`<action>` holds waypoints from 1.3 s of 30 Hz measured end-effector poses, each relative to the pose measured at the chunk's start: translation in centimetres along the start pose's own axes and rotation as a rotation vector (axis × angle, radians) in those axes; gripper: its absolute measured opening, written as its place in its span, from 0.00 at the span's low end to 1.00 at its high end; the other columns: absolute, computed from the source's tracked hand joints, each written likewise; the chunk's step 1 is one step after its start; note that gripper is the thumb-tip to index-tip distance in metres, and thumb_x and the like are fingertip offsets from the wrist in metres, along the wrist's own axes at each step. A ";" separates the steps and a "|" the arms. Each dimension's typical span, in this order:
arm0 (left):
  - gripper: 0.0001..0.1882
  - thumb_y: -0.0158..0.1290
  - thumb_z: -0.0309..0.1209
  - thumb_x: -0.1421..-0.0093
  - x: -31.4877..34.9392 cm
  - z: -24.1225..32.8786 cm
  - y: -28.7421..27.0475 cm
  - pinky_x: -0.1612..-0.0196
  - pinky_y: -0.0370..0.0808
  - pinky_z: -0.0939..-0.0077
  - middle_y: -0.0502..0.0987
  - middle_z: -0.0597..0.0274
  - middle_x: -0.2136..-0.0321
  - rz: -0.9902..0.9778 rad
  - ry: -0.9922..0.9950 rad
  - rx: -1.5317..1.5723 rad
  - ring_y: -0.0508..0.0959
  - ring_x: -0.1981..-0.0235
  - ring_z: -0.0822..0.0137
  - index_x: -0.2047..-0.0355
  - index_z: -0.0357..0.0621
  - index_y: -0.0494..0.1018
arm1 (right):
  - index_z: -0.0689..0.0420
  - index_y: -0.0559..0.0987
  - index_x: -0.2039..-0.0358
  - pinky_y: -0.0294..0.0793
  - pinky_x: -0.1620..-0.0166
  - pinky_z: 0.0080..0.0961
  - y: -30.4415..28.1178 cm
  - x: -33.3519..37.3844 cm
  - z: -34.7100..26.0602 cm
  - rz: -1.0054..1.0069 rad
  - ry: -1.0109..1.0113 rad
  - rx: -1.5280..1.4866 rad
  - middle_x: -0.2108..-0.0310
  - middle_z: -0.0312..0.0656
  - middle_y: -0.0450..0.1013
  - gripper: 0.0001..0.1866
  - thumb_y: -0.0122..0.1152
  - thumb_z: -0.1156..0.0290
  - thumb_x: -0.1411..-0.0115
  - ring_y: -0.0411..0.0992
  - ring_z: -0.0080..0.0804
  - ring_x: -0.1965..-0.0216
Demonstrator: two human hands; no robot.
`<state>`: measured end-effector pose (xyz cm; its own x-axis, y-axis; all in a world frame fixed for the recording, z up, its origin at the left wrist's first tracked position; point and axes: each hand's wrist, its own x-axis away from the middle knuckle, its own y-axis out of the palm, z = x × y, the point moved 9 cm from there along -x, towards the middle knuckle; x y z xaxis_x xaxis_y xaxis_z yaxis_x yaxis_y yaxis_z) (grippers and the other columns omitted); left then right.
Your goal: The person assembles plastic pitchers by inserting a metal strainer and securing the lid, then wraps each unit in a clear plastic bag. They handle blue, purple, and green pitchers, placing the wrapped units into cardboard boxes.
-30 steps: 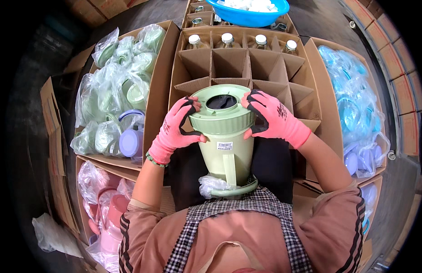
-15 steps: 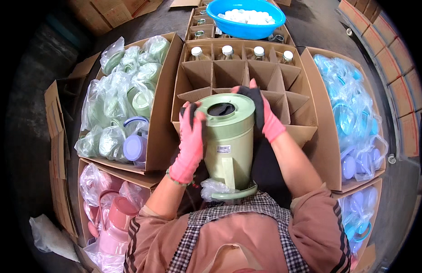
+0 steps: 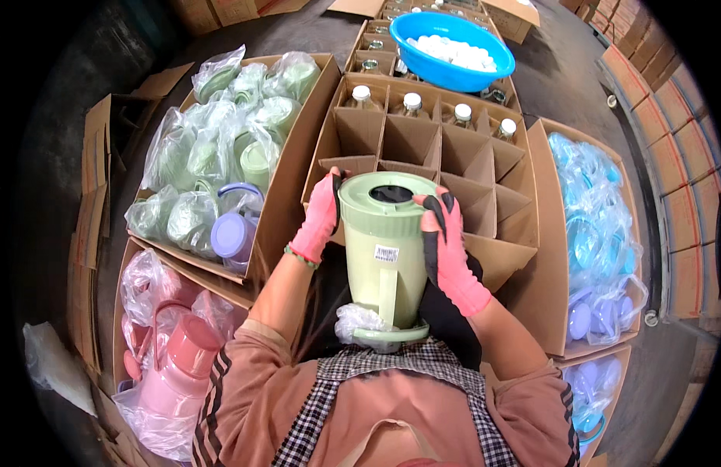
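A pale green thermos jug [image 3: 384,268] is in front of my lap, with a wide round green piece [image 3: 387,198] at its upper end. That piece has a round dark opening in its middle. The jug looks turned bottom up, as its carry loop [image 3: 391,335] and a crumpled clear plastic bag [image 3: 356,321] are at the lower end by my apron. My left hand [image 3: 321,214], in a pink and black glove, grips the left side of the round piece. Curled round its right side is my right hand [image 3: 451,253], gloved alike, thumb and fingers on the rim.
Ahead stands a divided carton [image 3: 360,132] with white-capped clear bottles [image 3: 411,103] in its far row. Behind it is a blue basin [image 3: 422,66] of white caps. Cartons flank me, holding bagged green jugs [image 3: 208,156], pink jugs [image 3: 193,350] and blue ones [image 3: 586,194].
My right hand has moved from the far right of the rim round to its near right side. My left hand stays at the left side. The whole view has shifted slightly.
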<state>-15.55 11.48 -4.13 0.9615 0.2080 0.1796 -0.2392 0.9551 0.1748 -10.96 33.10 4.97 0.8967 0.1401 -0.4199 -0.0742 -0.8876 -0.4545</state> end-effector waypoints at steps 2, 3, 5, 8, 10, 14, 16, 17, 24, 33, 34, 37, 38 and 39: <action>0.16 0.36 0.34 0.40 3.0 3.8 -0.3 0.61 0.66 0.75 0.72 0.56 0.72 0.232 0.319 -0.209 0.71 0.69 0.65 0.62 0.35 0.67 | 0.55 0.70 0.59 0.60 0.53 0.26 0.5 -2.3 7.9 0.057 0.440 -0.685 0.61 0.40 0.65 0.18 0.46 0.55 0.44 0.61 0.28 0.55; 0.15 0.38 0.30 0.43 4.7 4.8 1.9 0.55 0.64 0.71 0.69 0.49 0.64 0.148 0.383 -0.194 0.68 0.59 0.59 0.58 0.37 0.65 | 0.56 0.71 0.60 0.61 0.56 0.24 0.1 -3.3 11.1 0.144 0.639 -0.873 0.63 0.39 0.66 0.21 0.47 0.51 0.45 0.62 0.26 0.58; 0.18 0.44 0.30 0.45 9.1 8.2 6.7 0.46 0.56 0.66 0.62 0.47 0.54 0.032 0.681 -0.565 0.55 0.45 0.50 0.54 0.35 0.63 | 0.58 0.70 0.60 0.62 0.59 0.22 1.6 -3.9 11.7 0.034 0.802 -0.984 0.64 0.37 0.65 0.26 0.48 0.47 0.46 0.63 0.23 0.61; 0.19 0.39 0.40 0.40 1.1 0.6 2.0 0.54 0.64 0.76 0.71 0.59 0.62 -0.167 0.037 0.117 0.69 0.60 0.70 0.56 0.37 0.65 | 0.58 0.68 0.59 0.61 0.54 0.22 1.9 -1.2 3.6 0.028 0.668 -0.862 0.61 0.37 0.65 0.23 0.47 0.51 0.44 0.63 0.27 0.59; 0.19 0.37 0.40 0.39 -1.4 -4.7 -0.7 0.58 0.66 0.78 0.72 0.59 0.66 -0.074 -0.041 0.098 0.70 0.65 0.70 0.61 0.35 0.67 | 0.57 0.68 0.60 0.60 0.54 0.23 0.7 0.5 1.5 0.044 0.085 -0.182 0.62 0.36 0.64 0.22 0.46 0.51 0.44 0.62 0.27 0.60; 0.18 0.39 0.39 0.41 7.4 6.3 3.4 0.58 0.65 0.76 0.71 0.59 0.70 0.339 0.612 -0.547 0.69 0.66 0.67 0.59 0.37 0.66 | 0.60 0.69 0.61 0.64 0.59 0.20 -0.4 -4.3 11.0 0.180 0.706 -0.738 0.67 0.37 0.67 0.24 0.45 0.50 0.43 0.64 0.25 0.66; 0.19 0.40 0.39 0.42 7.2 6.9 3.9 0.58 0.65 0.77 0.71 0.60 0.69 0.240 0.642 -0.555 0.69 0.66 0.67 0.57 0.37 0.66 | 0.63 0.67 0.59 0.62 0.56 0.22 2.8 -3.3 9.6 -0.142 0.654 -1.048 0.64 0.39 0.67 0.27 0.45 0.49 0.44 0.63 0.26 0.63; 0.19 0.42 0.39 0.42 6.1 6.3 2.9 0.58 0.65 0.77 0.71 0.61 0.68 0.171 0.572 -0.485 0.69 0.66 0.68 0.56 0.37 0.66 | 0.64 0.66 0.55 0.58 0.50 0.23 2.4 -2.1 7.7 -0.080 0.640 -0.801 0.60 0.41 0.66 0.28 0.44 0.51 0.43 0.62 0.28 0.58; 0.24 0.41 0.41 0.42 8.1 6.9 4.7 0.50 0.60 0.71 0.67 0.49 0.59 0.147 0.498 -0.439 0.66 0.54 0.58 0.51 0.34 0.60 | 0.61 0.69 0.62 0.65 0.62 0.21 1.1 -4.5 11.9 0.007 0.683 -1.019 0.67 0.38 0.67 0.23 0.44 0.51 0.43 0.65 0.24 0.66; 0.27 0.39 0.46 0.41 4.3 -0.3 7.5 0.52 0.66 0.74 0.69 0.56 0.56 -0.612 -0.188 0.671 0.69 0.56 0.69 0.50 0.35 0.60 | 0.61 0.70 0.61 0.62 0.53 0.26 -2.7 -3.3 -2.0 -0.359 0.010 0.200 0.61 0.45 0.68 0.15 0.56 0.71 0.50 0.64 0.39 0.57; 0.26 0.38 0.45 0.41 4.5 -1.0 7.6 0.51 0.66 0.74 0.69 0.56 0.56 -0.613 -0.217 0.690 0.69 0.56 0.70 0.51 0.35 0.61 | 0.61 0.71 0.63 0.63 0.55 0.27 -2.0 -3.6 -4.2 -0.473 -0.128 0.283 0.63 0.45 0.68 0.15 0.57 0.71 0.52 0.64 0.40 0.58; 0.22 0.39 0.44 0.40 5.4 -0.3 8.1 0.60 0.69 0.79 0.71 0.62 0.63 -0.579 -0.120 0.651 0.71 0.64 0.74 0.58 0.37 0.66 | 0.60 0.71 0.68 0.65 0.60 0.30 0.2 -3.7 -8.2 -0.804 -0.402 0.483 0.67 0.44 0.68 0.13 0.59 0.68 0.54 0.65 0.42 0.63; 0.20 0.40 0.44 0.41 5.7 0.6 8.0 0.64 0.70 0.81 0.73 0.65 0.67 -0.548 -0.047 0.624 0.72 0.68 0.76 0.62 0.38 0.68 | 0.59 0.71 0.70 0.66 0.61 0.31 1.2 -3.6 -8.5 -0.920 -0.422 0.517 0.69 0.43 0.68 0.12 0.59 0.67 0.54 0.65 0.41 0.65; 0.20 0.39 0.44 0.40 5.7 0.9 7.8 0.65 0.69 0.82 0.72 0.67 0.69 -0.513 0.037 0.515 0.70 0.69 0.78 0.62 0.39 0.68 | 0.59 0.72 0.71 0.66 0.63 0.31 2.2 -3.3 -8.6 -1.037 -0.441 0.549 0.70 0.43 0.69 0.12 0.59 0.66 0.54 0.66 0.41 0.66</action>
<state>-12.01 19.91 -0.86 0.9715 -0.2235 -0.0788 0.2184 0.7155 0.6636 -10.35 26.94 12.13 0.4272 0.8912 0.1524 0.3117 0.0131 -0.9501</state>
